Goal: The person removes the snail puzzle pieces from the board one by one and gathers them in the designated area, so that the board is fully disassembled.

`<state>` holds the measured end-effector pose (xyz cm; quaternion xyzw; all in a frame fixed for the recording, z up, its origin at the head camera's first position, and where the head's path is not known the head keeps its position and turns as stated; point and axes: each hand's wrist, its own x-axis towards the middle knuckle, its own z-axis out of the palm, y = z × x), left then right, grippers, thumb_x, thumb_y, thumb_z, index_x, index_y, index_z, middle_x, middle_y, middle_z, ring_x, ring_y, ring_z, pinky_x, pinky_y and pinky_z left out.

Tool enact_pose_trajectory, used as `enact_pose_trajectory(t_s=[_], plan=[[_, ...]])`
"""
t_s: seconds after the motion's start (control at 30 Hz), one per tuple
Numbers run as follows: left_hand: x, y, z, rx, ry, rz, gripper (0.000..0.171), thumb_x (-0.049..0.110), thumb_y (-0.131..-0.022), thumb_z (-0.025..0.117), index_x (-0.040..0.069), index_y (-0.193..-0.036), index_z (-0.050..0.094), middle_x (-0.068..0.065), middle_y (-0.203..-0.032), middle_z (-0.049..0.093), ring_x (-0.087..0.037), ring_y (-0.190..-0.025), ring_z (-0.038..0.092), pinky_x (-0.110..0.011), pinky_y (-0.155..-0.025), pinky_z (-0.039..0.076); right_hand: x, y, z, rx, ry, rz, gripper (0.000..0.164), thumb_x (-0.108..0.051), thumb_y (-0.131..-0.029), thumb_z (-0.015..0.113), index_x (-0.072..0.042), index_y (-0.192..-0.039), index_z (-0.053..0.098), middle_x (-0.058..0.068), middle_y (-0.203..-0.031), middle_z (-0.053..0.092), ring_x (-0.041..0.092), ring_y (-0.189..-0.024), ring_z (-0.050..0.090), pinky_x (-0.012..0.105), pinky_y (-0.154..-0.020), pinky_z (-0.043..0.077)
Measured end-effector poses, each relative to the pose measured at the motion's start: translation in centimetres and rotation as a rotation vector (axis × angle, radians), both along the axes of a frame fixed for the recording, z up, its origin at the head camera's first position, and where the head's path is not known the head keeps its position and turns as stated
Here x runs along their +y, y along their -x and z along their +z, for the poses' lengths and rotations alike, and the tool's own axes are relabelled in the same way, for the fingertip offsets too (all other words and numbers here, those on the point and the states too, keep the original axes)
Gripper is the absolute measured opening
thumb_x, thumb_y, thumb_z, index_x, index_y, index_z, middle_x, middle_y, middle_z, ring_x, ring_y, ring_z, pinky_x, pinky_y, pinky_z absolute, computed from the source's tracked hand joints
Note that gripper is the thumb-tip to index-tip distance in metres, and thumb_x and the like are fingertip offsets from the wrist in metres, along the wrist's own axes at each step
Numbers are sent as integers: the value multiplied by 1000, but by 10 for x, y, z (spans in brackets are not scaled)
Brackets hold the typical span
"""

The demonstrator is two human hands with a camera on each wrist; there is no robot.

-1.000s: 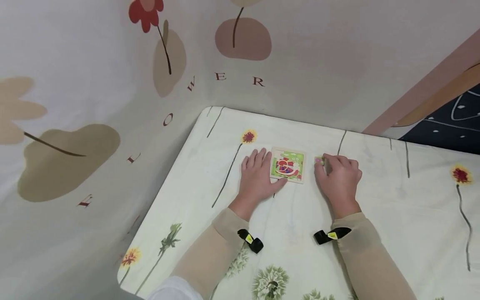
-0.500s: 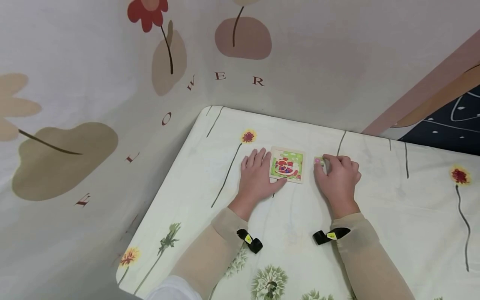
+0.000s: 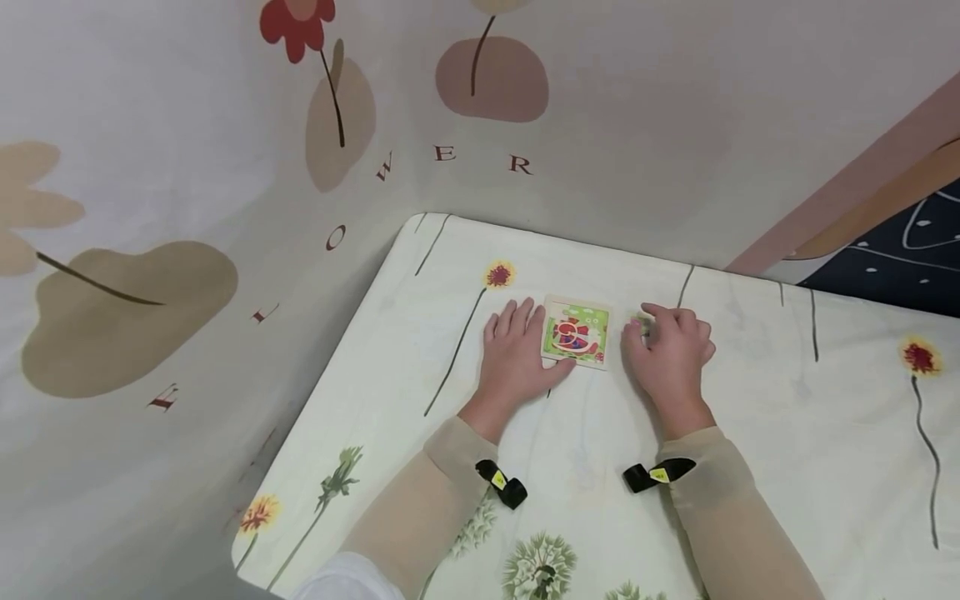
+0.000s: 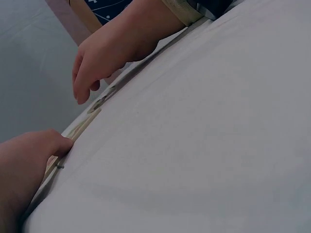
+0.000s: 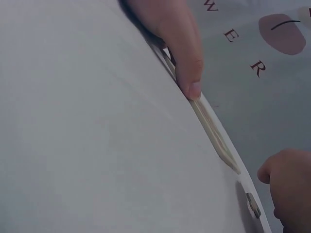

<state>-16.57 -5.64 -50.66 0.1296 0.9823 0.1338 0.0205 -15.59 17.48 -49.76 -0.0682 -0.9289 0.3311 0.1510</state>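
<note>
A small square puzzle board (image 3: pixel 575 333) with a light wooden rim and a green, red and blue picture lies on the table. My left hand (image 3: pixel 513 350) rests beside it, fingers straight along its left side and thumb at its near edge. To the right of the board, a small pink and green puzzle piece (image 3: pixel 644 321) is on the cloth, partly hidden by my right hand (image 3: pixel 671 354). In the right wrist view this piece (image 5: pixel 253 206) sits apart from the thumb. My right hand hovers above it, fingers loosely bent and thumb and index spread, holding nothing.
A white cloth (image 3: pixel 810 467) printed with flowers covers the table. Patterned curtains (image 3: pixel 637 150) with letters rise behind and at the left of the table. A black camera strap (image 3: pixel 660 475) sits on each wrist.
The right hand has shifted slightly left, and its index finger and thumb have spread over the puzzle piece. The left hand and the board have stayed in place.
</note>
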Motion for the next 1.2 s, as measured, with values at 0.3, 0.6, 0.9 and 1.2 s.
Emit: enact_pose_trajectory(t_s=[0.3, 0.6, 0.9, 1.2], plan=[[0, 1, -2, 8, -4, -4, 100, 77, -92, 59, 15, -168, 35, -7, -175, 25, -30, -161, 15, -55, -127, 13, -15, 6, 0, -17, -41, 79, 38, -26, -100, 67, -3, -131, 72, 24, -129, 56, 47, -126, 41, 68, -104, 24], [-1, 2, -1, 15, 1, -8, 99, 77, -92, 58, 15, -167, 36, -7, -174, 27, -30, -161, 16, -54, -127, 13, -23, 12, 0, -49, -96, 143, 34, -25, -99, 67, -4, -125, 74, 25, -130, 58, 49, -128, 41, 69, -104, 24], [-1, 2, 0, 13, -2, -2, 99, 76, -92, 59, 15, -167, 36, -7, -174, 27, -30, -161, 17, -54, -127, 14, -33, 19, -1, -44, -141, 212, 36, -29, -99, 67, -7, -126, 75, 24, -127, 58, 47, -123, 43, 68, -103, 25], [-1, 1, 1, 17, 9, -4, 98, 75, -92, 59, 15, -166, 36, -7, -173, 29, -30, -161, 18, -54, -126, 15, -42, 23, 0, -64, -123, 224, 33, -25, -97, 67, -6, -123, 74, 21, -118, 60, 45, -117, 45, 65, -97, 28]])
